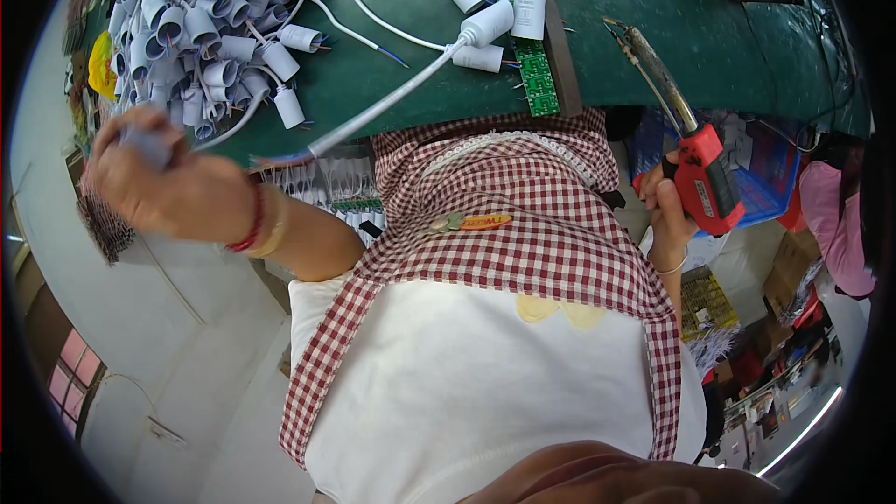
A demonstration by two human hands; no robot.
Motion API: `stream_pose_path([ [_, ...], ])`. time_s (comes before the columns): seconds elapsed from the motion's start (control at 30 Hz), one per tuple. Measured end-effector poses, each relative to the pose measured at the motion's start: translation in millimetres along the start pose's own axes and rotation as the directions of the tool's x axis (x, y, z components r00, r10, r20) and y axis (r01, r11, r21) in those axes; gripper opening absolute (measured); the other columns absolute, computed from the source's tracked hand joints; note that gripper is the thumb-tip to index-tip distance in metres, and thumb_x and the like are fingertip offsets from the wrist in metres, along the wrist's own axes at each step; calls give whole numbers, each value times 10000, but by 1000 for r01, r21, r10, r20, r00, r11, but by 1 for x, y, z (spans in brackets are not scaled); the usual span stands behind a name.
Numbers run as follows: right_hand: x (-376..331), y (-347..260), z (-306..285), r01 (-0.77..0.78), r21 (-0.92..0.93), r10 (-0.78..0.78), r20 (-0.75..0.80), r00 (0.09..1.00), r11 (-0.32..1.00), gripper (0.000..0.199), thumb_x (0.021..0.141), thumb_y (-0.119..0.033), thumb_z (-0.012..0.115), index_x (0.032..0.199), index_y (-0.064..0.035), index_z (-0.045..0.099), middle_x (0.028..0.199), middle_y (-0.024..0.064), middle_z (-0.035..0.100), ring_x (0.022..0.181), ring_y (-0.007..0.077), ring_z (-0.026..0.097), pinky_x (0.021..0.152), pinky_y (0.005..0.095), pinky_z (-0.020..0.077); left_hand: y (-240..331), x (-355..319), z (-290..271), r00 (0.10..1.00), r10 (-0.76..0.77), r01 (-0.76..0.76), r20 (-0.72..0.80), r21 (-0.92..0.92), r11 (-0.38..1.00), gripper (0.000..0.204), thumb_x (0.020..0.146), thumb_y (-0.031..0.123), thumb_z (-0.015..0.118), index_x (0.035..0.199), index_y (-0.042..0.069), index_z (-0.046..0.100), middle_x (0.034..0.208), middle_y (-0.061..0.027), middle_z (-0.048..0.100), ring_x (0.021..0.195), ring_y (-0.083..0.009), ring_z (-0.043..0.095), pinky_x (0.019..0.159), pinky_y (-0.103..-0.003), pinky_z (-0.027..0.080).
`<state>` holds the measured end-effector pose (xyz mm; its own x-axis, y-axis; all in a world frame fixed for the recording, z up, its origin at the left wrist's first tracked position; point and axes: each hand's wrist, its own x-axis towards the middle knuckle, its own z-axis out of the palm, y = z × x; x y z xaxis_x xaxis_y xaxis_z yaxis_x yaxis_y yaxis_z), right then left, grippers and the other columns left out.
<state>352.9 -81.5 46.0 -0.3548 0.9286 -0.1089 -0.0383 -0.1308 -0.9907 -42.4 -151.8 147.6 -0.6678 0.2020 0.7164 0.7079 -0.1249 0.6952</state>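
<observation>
View: single head-worn fisheye, left of a pair.
Position: above the person's chest, close over the checked apron (523,224).
Facing: steeply down and forward; green bench (392,75) fills the upper frame, floor the lower left.
Nearness: hands and bench edge near.
Distortion: straight edges bend toward the dark round rim.
Overlap: no second view.

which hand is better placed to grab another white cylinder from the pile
Left. The left hand hovers just below the pile of white cylinders on the green table, though it seems to hold something blurred. The right hand grips the red soldering iron, far from the pile.
</observation>
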Motion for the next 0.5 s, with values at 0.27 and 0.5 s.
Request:
stream_pose_path([
  [0.27,-2,10,-1,-8,24,8,4,1000,1000,337,856,-93,573,1143,32,451,636,73,500,495,111,427,516,276,403,42,-31,-5,56,22,383,998,-42,923,98,713,102,666,711,34,595,627,-115,589,504,-241,572,482,-291,432],
  [0.5,-3,8,-3,-53,-30,54,52,997,998,336,852,-75,570,1151,33,460,629,71,499,510,117,440,529,268,394,14,-146,63,269,-430,296,862,351,888,141,749,131,636,757,-6,605,611,-140,616,566,-237,652,533,-296,482],
])
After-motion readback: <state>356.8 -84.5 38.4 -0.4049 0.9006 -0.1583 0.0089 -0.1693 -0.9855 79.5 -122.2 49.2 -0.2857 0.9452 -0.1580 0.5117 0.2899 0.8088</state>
